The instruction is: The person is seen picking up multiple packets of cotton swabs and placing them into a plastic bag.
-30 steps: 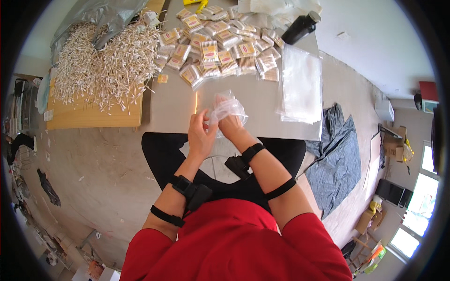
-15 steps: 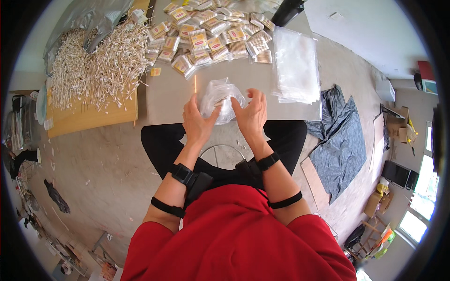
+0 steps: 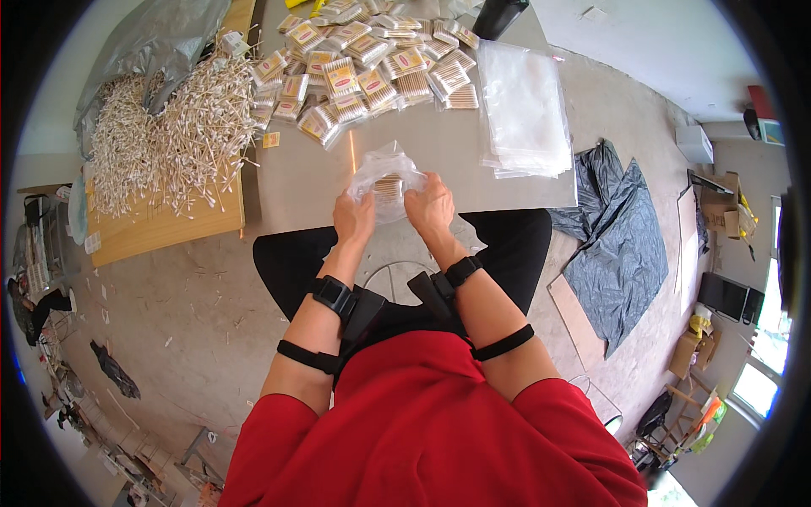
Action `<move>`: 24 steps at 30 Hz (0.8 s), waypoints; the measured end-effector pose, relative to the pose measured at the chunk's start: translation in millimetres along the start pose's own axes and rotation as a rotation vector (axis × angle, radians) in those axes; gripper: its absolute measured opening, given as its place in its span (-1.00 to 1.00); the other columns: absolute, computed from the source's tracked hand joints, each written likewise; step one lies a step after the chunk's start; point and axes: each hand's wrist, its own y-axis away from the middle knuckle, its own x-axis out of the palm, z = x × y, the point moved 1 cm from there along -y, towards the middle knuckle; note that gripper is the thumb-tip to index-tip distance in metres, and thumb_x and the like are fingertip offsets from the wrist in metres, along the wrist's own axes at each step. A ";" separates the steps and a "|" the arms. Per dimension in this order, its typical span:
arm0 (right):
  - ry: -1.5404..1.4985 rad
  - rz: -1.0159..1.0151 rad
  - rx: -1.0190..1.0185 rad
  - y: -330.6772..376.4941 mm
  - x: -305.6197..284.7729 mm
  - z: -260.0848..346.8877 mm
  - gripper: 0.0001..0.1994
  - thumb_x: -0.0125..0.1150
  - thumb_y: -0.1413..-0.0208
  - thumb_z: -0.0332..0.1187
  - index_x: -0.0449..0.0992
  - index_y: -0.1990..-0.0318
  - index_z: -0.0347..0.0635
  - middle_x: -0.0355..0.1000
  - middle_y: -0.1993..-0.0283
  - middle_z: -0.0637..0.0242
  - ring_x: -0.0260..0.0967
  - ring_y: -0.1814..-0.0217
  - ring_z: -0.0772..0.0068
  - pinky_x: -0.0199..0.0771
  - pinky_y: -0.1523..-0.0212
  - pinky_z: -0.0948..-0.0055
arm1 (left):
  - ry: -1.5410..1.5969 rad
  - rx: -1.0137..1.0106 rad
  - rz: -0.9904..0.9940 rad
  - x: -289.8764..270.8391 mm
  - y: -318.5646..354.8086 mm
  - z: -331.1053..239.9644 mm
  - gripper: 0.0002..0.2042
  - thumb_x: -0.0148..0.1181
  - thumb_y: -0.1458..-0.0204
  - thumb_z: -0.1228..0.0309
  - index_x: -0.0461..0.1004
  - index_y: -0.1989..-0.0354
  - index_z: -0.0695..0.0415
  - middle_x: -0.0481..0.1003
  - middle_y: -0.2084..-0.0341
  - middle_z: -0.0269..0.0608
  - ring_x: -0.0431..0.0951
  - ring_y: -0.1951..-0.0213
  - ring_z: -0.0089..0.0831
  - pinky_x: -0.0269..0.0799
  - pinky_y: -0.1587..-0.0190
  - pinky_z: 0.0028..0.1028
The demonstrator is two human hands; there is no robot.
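Observation:
A clear plastic bag sits at the table's near edge, its mouth spread in a ring. Inside it lies a bundle of cotton swabs. My left hand grips the bag's rim on the left, fingers closed on the film. On the opposite side, my right hand pinches the rim between thumb and fingers. Beyond the bag, many small packs of cotton swabs with yellow labels are heaped. The fingertips are partly hidden by the crumpled film.
Loose cotton swabs form a big pile on a wooden board at left, under a grey plastic sheet. Flat clear bags are stacked at right. A dark object stands behind them. Grey plastic sheeting lies on the floor.
My hands have closed on the bag's rim from both sides; before, the fingers were more spread. The bag's mouth is now wider and the swabs inside show more plainly.

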 end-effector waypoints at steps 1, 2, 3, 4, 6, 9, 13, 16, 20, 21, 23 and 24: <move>0.001 -0.002 0.003 -2.3 0.0 -1.4 -0.65 0.08 0.15 -0.44 0.49 0.12 -0.27 0.47 0.17 -0.05 0.40 0.08 -0.10 0.41 0.07 0.14 | 0.000 0.001 0.003 3.5 -1.8 2.3 -0.62 0.10 0.04 0.32 0.44 0.04 0.26 0.54 0.27 0.13 0.54 0.16 0.00 0.40 0.09 -0.22; -0.016 0.014 0.005 -4.7 1.8 -3.9 -0.69 0.08 0.13 -0.43 0.51 0.16 -0.27 0.47 0.18 -0.07 0.39 0.08 -0.11 0.41 0.06 0.13 | 0.016 0.030 -0.016 5.5 -2.5 4.0 -0.63 0.09 0.03 0.31 0.45 0.07 0.25 0.54 0.28 0.13 0.54 0.16 0.02 0.40 0.10 -0.21; -0.033 0.029 0.006 -6.9 3.5 -6.6 -0.72 0.08 0.12 -0.41 0.53 0.20 -0.27 0.46 0.18 -0.09 0.39 0.07 -0.12 0.40 0.04 0.13 | 0.033 0.059 -0.036 6.9 -3.2 6.1 -0.65 0.08 0.01 0.29 0.47 0.09 0.24 0.54 0.29 0.14 0.53 0.16 0.03 0.40 0.10 -0.21; -0.034 0.029 0.007 -8.6 5.1 -9.2 -0.72 0.08 0.12 -0.41 0.53 0.20 -0.27 0.46 0.18 -0.09 0.39 0.07 -0.12 0.40 0.04 0.13 | 0.031 0.059 -0.036 7.9 -3.8 8.6 -0.65 0.08 0.01 0.29 0.47 0.09 0.24 0.54 0.29 0.14 0.53 0.16 0.03 0.40 0.10 -0.21; -0.033 0.039 -0.005 -10.4 6.8 -12.0 -0.77 0.03 0.07 -0.42 0.55 0.28 -0.30 0.47 0.24 -0.14 0.41 0.12 -0.16 0.41 0.06 0.09 | 0.037 0.056 0.001 8.3 -2.6 8.4 -0.66 0.06 -0.01 0.31 0.47 0.07 0.22 0.54 0.28 0.13 0.53 0.16 0.03 0.40 0.09 -0.22; -0.036 0.092 0.008 -13.6 4.5 -10.6 -0.77 -0.02 0.05 -0.43 0.53 0.30 -0.33 0.47 0.30 -0.18 0.42 0.17 -0.21 0.41 0.10 0.05 | 0.050 0.098 0.025 12.3 -0.3 7.6 -0.66 0.03 -0.03 0.35 0.45 0.03 0.21 0.53 0.25 0.15 0.52 0.13 0.02 0.39 0.07 -0.23; -0.070 0.086 -0.038 -17.3 3.4 -11.4 -0.77 -0.05 0.04 -0.45 0.51 0.31 -0.36 0.46 0.34 -0.20 0.43 0.20 -0.23 0.42 0.14 0.03 | 0.035 0.155 0.062 16.2 1.5 9.4 -0.64 -0.01 -0.03 0.42 0.40 -0.03 0.21 0.51 0.20 0.17 0.51 0.10 0.02 0.37 0.03 -0.24; -0.037 0.120 -0.028 -17.7 1.1 -10.1 -0.76 -0.03 0.06 -0.48 0.52 0.25 -0.34 0.47 0.30 -0.19 0.43 0.17 -0.20 0.42 0.11 0.07 | 0.049 0.185 0.067 15.1 -0.1 10.8 -0.61 -0.04 -0.03 0.48 0.36 -0.08 0.20 0.50 0.18 0.16 0.50 0.07 0.01 0.36 0.00 -0.25; -0.068 0.105 -0.038 -15.3 4.4 -12.8 -0.65 0.00 0.10 -0.54 0.48 0.09 -0.31 0.48 0.24 -0.16 0.44 0.13 -0.17 0.42 0.07 0.11 | 0.112 0.222 0.134 10.5 -0.4 7.7 -0.61 -0.04 -0.03 0.50 0.35 -0.09 0.22 0.49 0.12 0.14 0.49 0.04 -0.03 0.36 -0.01 -0.27; -0.066 0.124 -0.051 -14.7 3.8 -12.9 -0.62 0.00 0.11 -0.56 0.46 0.05 -0.30 0.48 0.22 -0.16 0.44 0.11 -0.17 0.41 0.05 0.12 | 0.076 0.238 0.173 9.2 -0.8 7.4 -0.61 -0.02 -0.03 0.49 0.35 -0.09 0.23 0.48 0.10 0.13 0.48 0.02 -0.04 0.36 -0.01 -0.28; -0.112 0.112 -0.074 -17.6 3.2 -15.4 -0.70 0.06 0.08 -0.50 0.47 0.12 -0.29 0.48 0.22 -0.12 0.43 0.11 -0.16 0.41 0.06 0.11 | 0.052 0.193 0.170 6.2 -2.3 4.2 -0.61 0.03 -0.01 0.45 0.36 -0.07 0.22 0.48 0.10 0.11 0.49 0.04 -0.06 0.37 0.00 -0.29; -0.156 0.102 -0.101 -19.7 1.7 -15.9 -0.77 0.12 0.06 -0.45 0.49 0.19 -0.28 0.48 0.22 -0.08 0.41 0.10 -0.15 0.40 0.07 0.10 | 0.031 0.146 0.163 5.3 -3.1 1.0 -0.61 0.08 0.00 0.42 0.37 -0.05 0.22 0.48 0.10 0.09 0.50 0.05 -0.08 0.38 0.02 -0.29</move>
